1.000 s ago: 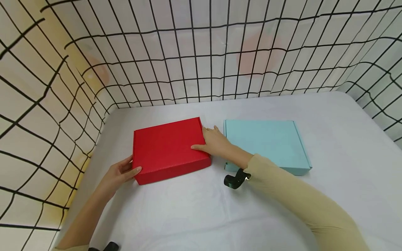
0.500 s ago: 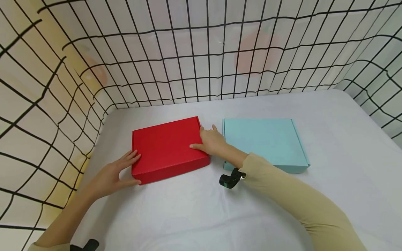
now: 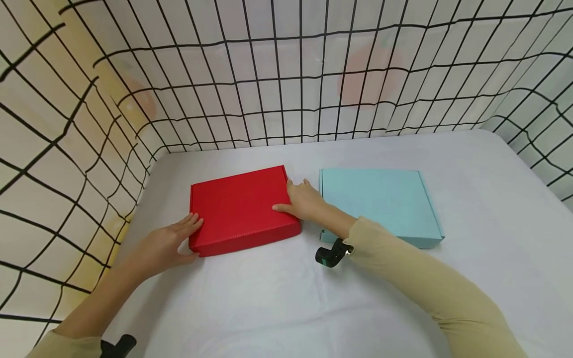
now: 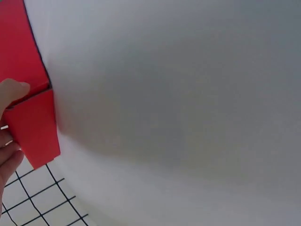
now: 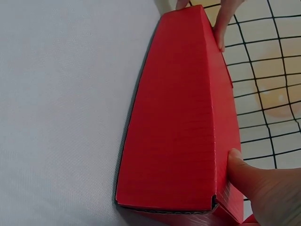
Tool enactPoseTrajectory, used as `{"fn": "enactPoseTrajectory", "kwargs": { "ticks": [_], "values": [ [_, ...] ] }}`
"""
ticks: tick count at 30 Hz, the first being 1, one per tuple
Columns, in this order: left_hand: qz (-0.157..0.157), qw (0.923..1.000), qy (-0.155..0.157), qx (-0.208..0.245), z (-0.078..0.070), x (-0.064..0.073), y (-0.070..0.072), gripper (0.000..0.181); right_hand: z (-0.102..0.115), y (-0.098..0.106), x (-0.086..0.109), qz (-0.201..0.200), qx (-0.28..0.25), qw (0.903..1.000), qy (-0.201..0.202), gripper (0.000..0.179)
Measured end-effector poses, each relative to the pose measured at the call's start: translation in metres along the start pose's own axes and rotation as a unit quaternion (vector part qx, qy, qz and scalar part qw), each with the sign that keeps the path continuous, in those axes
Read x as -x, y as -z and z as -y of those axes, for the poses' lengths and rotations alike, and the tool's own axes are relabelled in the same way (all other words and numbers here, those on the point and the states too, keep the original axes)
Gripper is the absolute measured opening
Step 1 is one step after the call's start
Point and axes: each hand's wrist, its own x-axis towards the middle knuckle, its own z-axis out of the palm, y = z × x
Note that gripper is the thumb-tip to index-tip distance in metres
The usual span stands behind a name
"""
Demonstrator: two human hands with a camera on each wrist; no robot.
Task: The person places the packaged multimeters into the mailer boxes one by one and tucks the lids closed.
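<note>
A closed red cardboard box (image 3: 239, 206) lies flat and slightly turned on the white-covered table. My left hand (image 3: 163, 248) holds its front left corner, fingers on the top's left edge and thumb low at the front. In the left wrist view, the thumb and fingers of that hand (image 4: 9, 155) span the box's end panel (image 4: 35, 127). At the right end, my right hand (image 3: 306, 199) grips the box, thumb on the lid and the other fingers along the side. That thumb also shows on the red box (image 5: 174, 117) in the right wrist view.
A closed light blue box (image 3: 378, 204) lies right of the red one, partly under the right forearm. Black wire mesh (image 3: 300, 79) stands along the table's back and sides. Each wrist carries a black camera mount (image 3: 333, 253).
My left hand has shifted its hold: its fingers now lie on the top and its thumb is at the front. The red box's front left corner has moved slightly back. My right hand stays put.
</note>
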Motion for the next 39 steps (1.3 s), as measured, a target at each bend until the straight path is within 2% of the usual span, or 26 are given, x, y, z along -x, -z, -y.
{"fn": "enactPoseTrajectory", "kwargs": {
  "ticks": [5,9,15,25,28,33,39],
  "values": [
    [-0.030,0.9989,-0.017,-0.031,-0.003,0.001,-0.006,0.078,0.000,0.000,0.002,0.001,0.012,0.9999,0.007,0.083],
    [-0.063,0.9957,-0.048,-0.049,-0.003,0.000,-0.010,0.074,-0.001,0.002,0.001,0.000,0.028,0.9996,0.009,0.082],
    [-0.089,0.9895,-0.084,-0.078,-0.001,-0.004,-0.011,0.075,-0.003,0.004,0.000,0.001,0.047,0.9988,0.009,0.082],
    [-0.151,0.9706,-0.149,-0.113,0.002,-0.004,-0.016,0.074,-0.005,0.005,0.001,0.007,0.029,0.9995,0.002,0.083],
    [-0.162,0.9675,-0.154,-0.118,0.001,-0.002,-0.020,0.074,-0.005,0.005,0.002,0.009,0.023,0.9997,-0.002,0.083],
    [-0.176,0.9676,-0.138,-0.116,-0.004,0.003,-0.025,0.075,-0.005,0.003,0.005,0.012,0.017,0.9998,0.000,0.083],
    [-0.192,0.9645,-0.136,-0.120,-0.007,0.002,-0.028,0.073,-0.007,0.002,0.005,0.010,-0.008,0.9999,-0.004,0.085]
  ]
}}
